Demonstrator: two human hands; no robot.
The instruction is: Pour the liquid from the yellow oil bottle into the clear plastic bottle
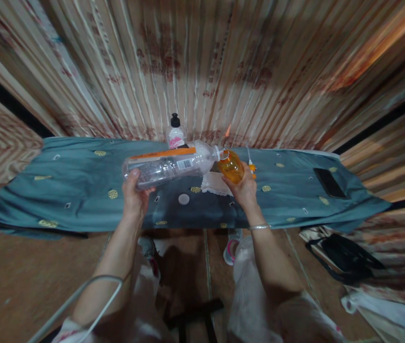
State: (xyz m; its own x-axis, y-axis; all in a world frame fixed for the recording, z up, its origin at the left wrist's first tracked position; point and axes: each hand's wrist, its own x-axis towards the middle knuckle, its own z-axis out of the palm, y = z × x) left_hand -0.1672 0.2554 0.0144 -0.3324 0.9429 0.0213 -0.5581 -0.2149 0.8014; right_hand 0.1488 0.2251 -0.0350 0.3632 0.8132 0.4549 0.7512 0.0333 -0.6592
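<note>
My left hand (pixel 136 188) grips the base of a large clear plastic bottle (pixel 170 166) with an orange-edged label, tilted on its side with its neck to the right. My right hand (pixel 243 186) is wrapped round a small amber bottle (pixel 231 167). The clear bottle's mouth meets the amber bottle's top; whether liquid passes between them I cannot tell. Below them on the cloth lie a white round cap (pixel 183 199) and a white lace-edged cloth or tissue (pixel 215 183). Just behind my right hand is a yellow-and-white pump top (pixel 251 164).
Behind the clear bottle stands a bottle with a black cap and pink label (pixel 176 136). A dark phone (pixel 329 183) lies at the right of the green-blue tablecloth (pixel 81 176). A patterned curtain (pixel 195 71) hangs behind the table. A black bag (pixel 345 257) is on the floor at right.
</note>
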